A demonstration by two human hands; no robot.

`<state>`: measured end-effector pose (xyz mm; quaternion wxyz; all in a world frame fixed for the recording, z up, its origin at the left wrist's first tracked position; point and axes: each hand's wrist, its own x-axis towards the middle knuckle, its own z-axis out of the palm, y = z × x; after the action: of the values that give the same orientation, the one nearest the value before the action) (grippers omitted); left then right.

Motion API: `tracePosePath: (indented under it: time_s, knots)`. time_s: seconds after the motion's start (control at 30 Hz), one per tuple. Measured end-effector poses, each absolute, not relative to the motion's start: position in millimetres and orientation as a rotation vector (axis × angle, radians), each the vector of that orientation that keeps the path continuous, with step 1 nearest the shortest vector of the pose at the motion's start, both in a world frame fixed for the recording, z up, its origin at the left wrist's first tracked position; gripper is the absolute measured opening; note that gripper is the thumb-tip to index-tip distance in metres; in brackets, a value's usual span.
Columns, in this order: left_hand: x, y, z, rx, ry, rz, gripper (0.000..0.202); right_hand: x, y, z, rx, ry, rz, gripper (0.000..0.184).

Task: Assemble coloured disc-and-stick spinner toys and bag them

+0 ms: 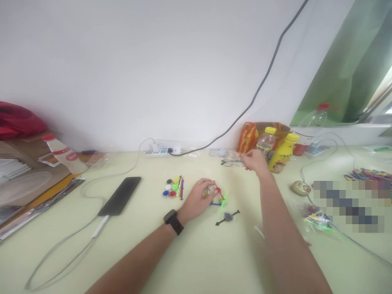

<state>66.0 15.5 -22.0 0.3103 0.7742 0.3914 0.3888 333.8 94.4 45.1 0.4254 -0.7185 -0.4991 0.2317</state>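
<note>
My left hand (200, 199), with a ring and a black watch on the wrist, is curled over small plastic spinner parts. Its fingers close on a red arrow spinner (218, 190). Right beside it are a green arrow spinner (224, 201) and a blue arrow (216, 204). A black arrow spinner (228, 217) with a clear disc lies nearer to me. Farther back, my right hand (255, 160) is stretched out with fingers pinched, near eyeglasses (232, 163) and clear plastic wrapping (226, 154). What it pinches, if anything, is too small to name.
Coloured discs (172, 194) and thin arrows (181, 188) lie left of my left hand. A phone (120, 196) with a white cable is further left. A yellow bottle (283, 153) and a clear bottle (266, 141) stand beside my right hand. A power strip (162, 152) lies along the wall.
</note>
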Motion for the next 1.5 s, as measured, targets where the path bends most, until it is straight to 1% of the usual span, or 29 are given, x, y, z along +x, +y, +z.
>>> tracePosePath:
  time_s: [0.17, 0.3, 0.4, 0.5, 0.57, 0.63, 0.7, 0.77, 0.8, 0.9, 1.03, 1.13, 1.23, 1.37, 1.5]
  knots:
    - [65.5, 18.3, -27.3, 2.05, 1.045, 1.047, 0.021, 320.2, 112.1, 32.1, -1.628, -1.195, 0.583, 0.027]
    - [65.7, 21.3, -30.2, 1.961, 1.088, 1.105, 0.017, 318.0, 111.4, 38.4, -1.581, -1.296, 0.628, 0.021]
    - [65.3, 23.4, -27.5, 1.86, 1.143, 1.204, 0.018, 309.7, 103.0, 49.9, -1.553, -1.554, 0.719, 0.016]
    - [61.9, 29.1, -17.8, 1.749, 1.206, 1.258, 0.023, 290.2, 93.5, 59.8, -1.48, -1.843, 0.862, 0.012]
    - [57.6, 36.6, -7.4, 1.698, 1.194, 1.293, 0.026, 272.6, 88.4, 62.5, -1.465, -1.903, 0.985, 0.011]
    - [51.9, 46.3, 5.0, 1.647, 1.127, 1.374, 0.031, 254.0, 84.7, 62.3, -1.483, -1.86, 1.18, 0.013]
    - [45.5, 55.7, 17.5, 1.657, 1.077, 1.422, 0.038, 236.7, 82.9, 60.2, -1.377, -1.738, 1.424, 0.017]
    - [39.0, 62.6, 28.1, 1.734, 1.058, 1.427, 0.033, 222.6, 83.3, 57.2, -1.135, -1.601, 1.594, 0.017]
    - [35.7, 64.7, 32.2, 1.783, 1.056, 1.434, 0.03, 217.1, 84.2, 55.6, -1.027, -1.539, 1.626, 0.015]
    - [25.3, 67.2, 39.6, 1.953, 1.033, 1.398, 0.025, 207.0, 87.9, 49.8, -0.907, -1.408, 1.616, 0.011]
    - [10.9, 68.3, 44.3, 2.081, 0.932, 1.162, 0.02, 202.5, 89.7, 41.4, -0.985, -1.432, 1.613, 0.011]
    - [4.2, 69.1, 47.4, 2.119, 0.917, 1.071, 0.016, 197.9, 87.5, 37.1, -1.017, -1.533, 1.58, 0.01]
    - [2.7, 69.7, 47.6, 2.207, 0.929, 1.054, 0.014, 191.2, 85.1, 34.7, -1.111, -1.698, 1.4, 0.007]
    - [3.4, 71.7, 36.8, 2.244, 1.039, 1.074, 0.01, 188.0, 85.9, 30.0, -1.373, -1.891, 1.052, 0.018]
    - [5.1, 72.3, 19.4, 2.149, 1.173, 0.915, 0.02, 195.4, 87.6, 25.2, -1.57, -2.012, 0.962, 0.02]
